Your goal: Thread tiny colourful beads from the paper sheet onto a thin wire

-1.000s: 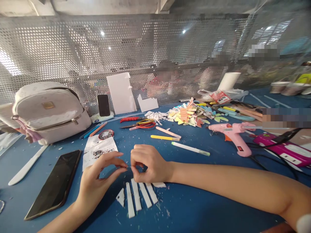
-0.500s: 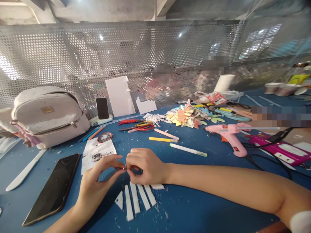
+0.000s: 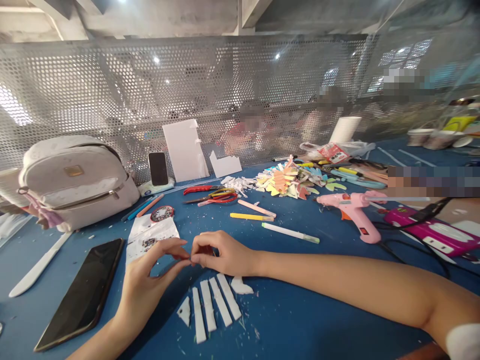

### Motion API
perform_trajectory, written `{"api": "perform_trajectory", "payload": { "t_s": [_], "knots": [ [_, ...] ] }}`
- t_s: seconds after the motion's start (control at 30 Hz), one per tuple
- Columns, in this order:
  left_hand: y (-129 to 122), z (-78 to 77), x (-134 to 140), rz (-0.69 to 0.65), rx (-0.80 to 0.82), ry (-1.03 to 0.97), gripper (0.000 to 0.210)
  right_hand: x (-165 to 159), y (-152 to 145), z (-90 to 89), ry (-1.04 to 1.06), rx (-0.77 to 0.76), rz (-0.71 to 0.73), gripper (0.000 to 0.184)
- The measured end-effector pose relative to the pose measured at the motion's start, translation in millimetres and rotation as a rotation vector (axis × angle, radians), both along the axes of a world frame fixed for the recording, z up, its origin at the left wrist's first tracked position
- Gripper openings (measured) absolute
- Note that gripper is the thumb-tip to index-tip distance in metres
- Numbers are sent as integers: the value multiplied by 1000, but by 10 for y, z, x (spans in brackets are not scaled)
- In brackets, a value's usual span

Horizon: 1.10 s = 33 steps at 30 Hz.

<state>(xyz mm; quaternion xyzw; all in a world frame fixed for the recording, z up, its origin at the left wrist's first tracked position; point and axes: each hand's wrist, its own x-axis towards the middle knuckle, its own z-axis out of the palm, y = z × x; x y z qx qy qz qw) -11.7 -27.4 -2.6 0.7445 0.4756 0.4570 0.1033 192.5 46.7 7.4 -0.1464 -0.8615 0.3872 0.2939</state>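
Observation:
My left hand [image 3: 152, 272] and my right hand [image 3: 221, 254] meet at the fingertips, both pinched together. Whatever lies between them is too small to make out. Just below, several white foam strips [image 3: 220, 302] lie side by side on the blue table, with a small white triangle [image 3: 184, 311] at their left and a curved white piece [image 3: 242, 286] at their right. Behind my left hand a sheet of white paper [image 3: 165, 229] bears a scatter of tiny dark and shiny bits [image 3: 149, 243]. A round red-rimmed container [image 3: 162, 214] of similar bits sits at its far edge.
A large phone [image 3: 80, 295] and a white plastic knife [image 3: 39, 267] lie at left, before a pale backpack [image 3: 77, 182]. Markers [image 3: 290, 233], scissors [image 3: 215, 196] and a heap of coloured scraps [image 3: 283, 180] lie beyond my hands. A pink glue gun [image 3: 354, 210] and a magenta power strip [image 3: 435, 230] with cables are at right.
My right hand has rotated and shifted slightly left and up, uncovering more of the white strips and the curved piece. My left hand has barely moved; the fingertips stay together.

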Motion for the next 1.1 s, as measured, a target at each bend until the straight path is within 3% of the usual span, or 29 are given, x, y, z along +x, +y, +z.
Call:
{"api": "perform_trajectory", "payload": {
  "t_s": [0.47,0.57,0.7,0.83,1.1],
  "knots": [
    [-10,19,15,3,-23,-2,26,-5,-12,50,30,-173,1,19],
    [32,48,18,-15,-96,26,28,0,-22,65,59,-189,-20,18],
    [120,78,13,-70,-249,178,9,8,-4,45,115,-216,-89,16],
    [168,82,7,-124,-345,289,10,12,20,24,166,-260,-153,17],
    [164,126,10,-170,-391,308,15,12,1,47,175,-242,-164,17]
  ]
}}
